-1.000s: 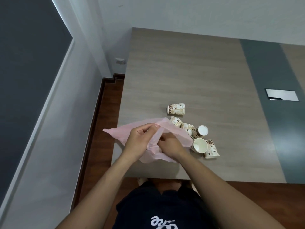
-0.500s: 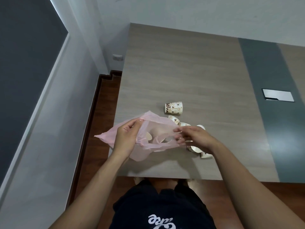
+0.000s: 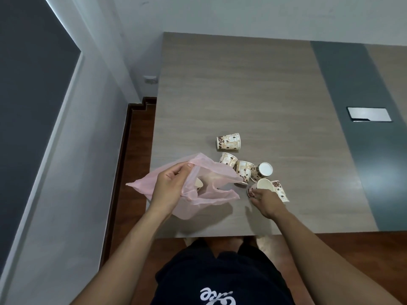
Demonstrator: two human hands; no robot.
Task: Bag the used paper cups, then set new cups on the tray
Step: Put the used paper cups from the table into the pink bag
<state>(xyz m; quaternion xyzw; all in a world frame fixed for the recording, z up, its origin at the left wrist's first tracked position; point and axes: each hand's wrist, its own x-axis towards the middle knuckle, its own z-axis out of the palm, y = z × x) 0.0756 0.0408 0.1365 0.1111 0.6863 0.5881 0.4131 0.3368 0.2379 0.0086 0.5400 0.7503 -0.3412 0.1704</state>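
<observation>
Near the front edge of the tabletop (image 3: 242, 89), the left hand (image 3: 169, 188) pinches the rim of a thin pink plastic bag (image 3: 204, 194), fingers clamped on the film, mouth held open toward the right. One cup (image 3: 198, 183) seems to be inside already, seen through the film. Right hand (image 3: 265, 200) is down on the nearest paper cup (image 3: 263, 186), fingers curling round it; can't tell if the grip is closed yet. Five more cups lie tipped just beyond: one (image 3: 228, 141) apart at the far side, the rest (image 3: 244, 171) clustered, touching.

Risks: bag film is limp, so the mouth could sag shut with a one-handed hold; a loose grab could knock neighbouring cups rolling; leftover liquid could spill.

Tabletop is grey wood-grain laminate with a dark stripe and a metal cable hatch (image 3: 369, 114) at right. No tray in view. Pale walls, dark wood floor.
</observation>
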